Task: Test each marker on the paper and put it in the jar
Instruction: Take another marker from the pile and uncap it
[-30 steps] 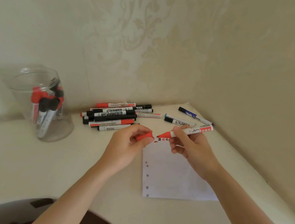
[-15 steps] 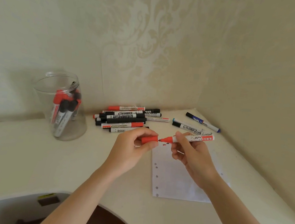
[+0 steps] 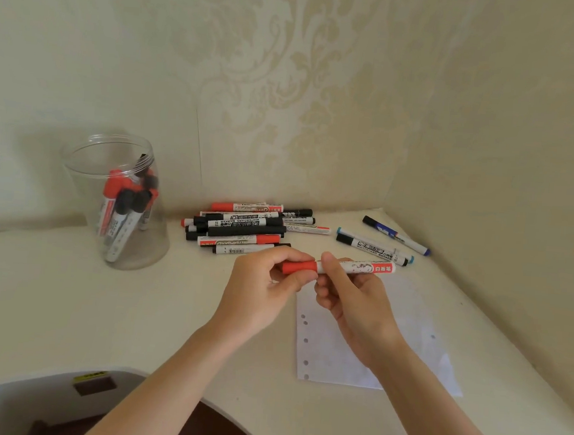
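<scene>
My right hand (image 3: 354,301) grips a red whiteboard marker (image 3: 357,267) by its white barrel, held level above the top of the paper (image 3: 340,355). My left hand (image 3: 262,291) pinches the marker's red cap (image 3: 298,267), which now sits on the tip end. A clear plastic jar (image 3: 115,200) stands at the left with several red and black markers upright inside. A pile of red and black markers (image 3: 243,227) lies by the wall behind my hands.
Three more markers (image 3: 379,247), black and blue, lie near the right corner. Walls close the desk at the back and right. The desk's curved front edge (image 3: 170,378) runs below my left forearm.
The cap in my left hand and the bare red tip in my right have come together; the cap is now on the marker. The view shifted left, so everything sits further right.
</scene>
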`<state>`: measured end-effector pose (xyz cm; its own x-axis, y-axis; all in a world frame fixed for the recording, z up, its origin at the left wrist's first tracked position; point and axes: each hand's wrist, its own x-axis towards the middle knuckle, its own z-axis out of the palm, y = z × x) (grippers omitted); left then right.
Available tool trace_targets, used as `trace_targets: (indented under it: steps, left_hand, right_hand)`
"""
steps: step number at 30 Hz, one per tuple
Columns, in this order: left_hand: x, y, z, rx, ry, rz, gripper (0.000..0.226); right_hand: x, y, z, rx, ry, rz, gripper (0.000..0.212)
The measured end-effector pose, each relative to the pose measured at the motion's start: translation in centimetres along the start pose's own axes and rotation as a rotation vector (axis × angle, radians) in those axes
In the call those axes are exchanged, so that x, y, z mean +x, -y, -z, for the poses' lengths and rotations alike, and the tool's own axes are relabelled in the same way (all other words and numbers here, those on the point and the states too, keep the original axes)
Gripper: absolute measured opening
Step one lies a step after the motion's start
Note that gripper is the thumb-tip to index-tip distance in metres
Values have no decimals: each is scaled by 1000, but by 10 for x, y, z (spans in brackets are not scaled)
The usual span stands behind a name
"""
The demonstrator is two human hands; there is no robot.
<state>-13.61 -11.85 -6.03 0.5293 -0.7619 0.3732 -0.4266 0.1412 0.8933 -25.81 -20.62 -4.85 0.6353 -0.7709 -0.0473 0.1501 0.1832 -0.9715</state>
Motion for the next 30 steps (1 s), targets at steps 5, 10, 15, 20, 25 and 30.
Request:
trace_targets:
  steps: [5,10,15,20,25,30]
  left_hand:
    - [-1,1,-1,-8,-14,-75,16]
    - [1,4,2,-25,42,-92,17]
    - [8,17,5,-10,28,-8,19]
    - [16,29,15,111,11,4,29]
    - [22,55,36,597,-142,-135,36]
    - [29,71,51,914,-125,-149,36]
  right_hand:
    - [2,0,-4,14,13,-20,25]
    - [3,6,4,-34,106,-90,25]
    - [16,7,16,20,61,-183,34]
    - [28,11,38,-258,45,-102,19]
    - [61,14,74,-774,-207,262,12]
    - [89,-3,102,-1044,-292,291,11]
